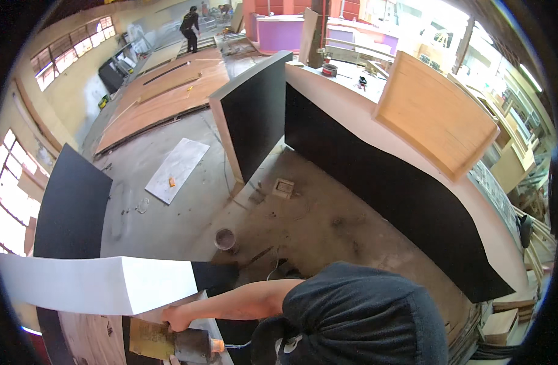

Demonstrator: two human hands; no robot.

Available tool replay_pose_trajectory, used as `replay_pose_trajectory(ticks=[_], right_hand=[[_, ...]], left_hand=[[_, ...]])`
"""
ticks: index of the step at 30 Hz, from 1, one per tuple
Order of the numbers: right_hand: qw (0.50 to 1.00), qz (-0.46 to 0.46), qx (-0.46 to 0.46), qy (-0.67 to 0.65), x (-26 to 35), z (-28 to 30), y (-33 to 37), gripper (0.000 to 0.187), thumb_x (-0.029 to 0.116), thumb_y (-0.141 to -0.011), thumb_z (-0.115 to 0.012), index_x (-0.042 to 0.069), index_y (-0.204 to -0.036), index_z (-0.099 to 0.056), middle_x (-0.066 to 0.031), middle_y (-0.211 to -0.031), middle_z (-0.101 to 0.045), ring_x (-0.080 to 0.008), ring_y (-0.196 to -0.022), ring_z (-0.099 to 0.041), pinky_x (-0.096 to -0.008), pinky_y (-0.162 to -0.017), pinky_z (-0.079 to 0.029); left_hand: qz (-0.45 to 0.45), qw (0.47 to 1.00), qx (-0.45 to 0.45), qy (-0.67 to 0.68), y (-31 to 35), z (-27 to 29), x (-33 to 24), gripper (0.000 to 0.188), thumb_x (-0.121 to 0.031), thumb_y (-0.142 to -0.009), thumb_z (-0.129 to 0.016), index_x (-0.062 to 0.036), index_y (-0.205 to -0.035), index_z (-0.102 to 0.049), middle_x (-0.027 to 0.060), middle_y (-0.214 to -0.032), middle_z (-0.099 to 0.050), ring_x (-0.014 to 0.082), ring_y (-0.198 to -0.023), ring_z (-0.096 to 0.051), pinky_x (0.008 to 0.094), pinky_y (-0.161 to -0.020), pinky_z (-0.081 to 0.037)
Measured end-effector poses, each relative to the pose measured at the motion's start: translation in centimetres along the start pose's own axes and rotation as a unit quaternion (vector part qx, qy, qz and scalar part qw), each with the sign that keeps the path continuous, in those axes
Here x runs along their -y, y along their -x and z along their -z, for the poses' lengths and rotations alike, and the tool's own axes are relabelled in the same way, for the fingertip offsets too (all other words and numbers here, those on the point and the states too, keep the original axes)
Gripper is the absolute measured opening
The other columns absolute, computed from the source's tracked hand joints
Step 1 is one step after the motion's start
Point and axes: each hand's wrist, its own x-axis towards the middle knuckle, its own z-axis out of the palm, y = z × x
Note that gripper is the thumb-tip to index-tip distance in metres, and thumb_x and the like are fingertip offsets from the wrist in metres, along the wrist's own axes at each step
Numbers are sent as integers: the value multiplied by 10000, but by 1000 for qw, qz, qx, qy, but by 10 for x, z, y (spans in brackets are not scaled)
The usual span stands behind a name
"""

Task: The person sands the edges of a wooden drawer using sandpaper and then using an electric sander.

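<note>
From the dark grey sleeve (315,292) at the lower right, my right arm (248,299) reaches left. My right hand (178,319) is closed at the upper edge of a yellow-brown boxy thing (151,339) and a dark grey block (192,347); what its fingers grip is hidden. An orange and white end piece (217,345) sticks out of the block, with a thin cord or tube beside it. Only a sliver of skin, seemingly my left hand (173,360), shows at the lower edge. Just beyond lies a white curved panel (157,283).
A tall black panel (254,109) and a long curved black-faced counter (382,170) stand ahead. A wooden panel (437,115) leans on the counter. A bucket (225,239) and a white board (178,169) are on the floor. Another person (190,29) stands far off.
</note>
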Motion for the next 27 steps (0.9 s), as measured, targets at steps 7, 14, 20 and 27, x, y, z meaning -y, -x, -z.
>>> replay_pose_trajectory(ticks=[7, 14, 20, 27], right_hand=[[999, 21, 17, 41, 15, 22, 12, 335, 123, -804, -686, 20, -1122, -713, -231, -1111, -699, -371, -1088, -663, -436, -903, -531], [993, 85, -23, 73, 12, 8, 6, 258, 45, -807, -647, -17, -1048, -714, -238, -1014, -707, -367, -1006, -680, -431, -835, -533], [997, 80, 21, -4, -8, 8, 3, 266, 32, -832, -639, -10, -1084, -715, -187, -972, -731, -289, -917, -707, -397, -802, -546], [991, -4, 63, -115, 2, 22, 19, 257, -12, -868, -620, 39, -1088, -743, -67, -882, -736, -167, -835, -672, -382, -738, -544]], left_hand=[[-34, 999, 36, -19, 18, 1, -18, 318, -144, -978, -542, 131, -1129, -594, 184, -1069, -636, 261, -940, -577, 386, -859, -482], [-28, 998, 19, -57, -4, 20, 14, 391, -169, -955, -571, 144, -1188, -589, 230, -1134, -645, 314, -998, -607, 398, -911, -475], [7, 997, -34, -64, -1, 21, 34, 481, -220, -995, -553, 157, -1293, -530, 220, -1222, -618, 314, -1054, -569, 382, -958, -431], [-36, 982, -48, -181, -2, 41, 67, 443, -214, -1021, -533, 162, -1254, -564, 241, -1191, -622, 307, -1048, -573, 377, -961, -430]])
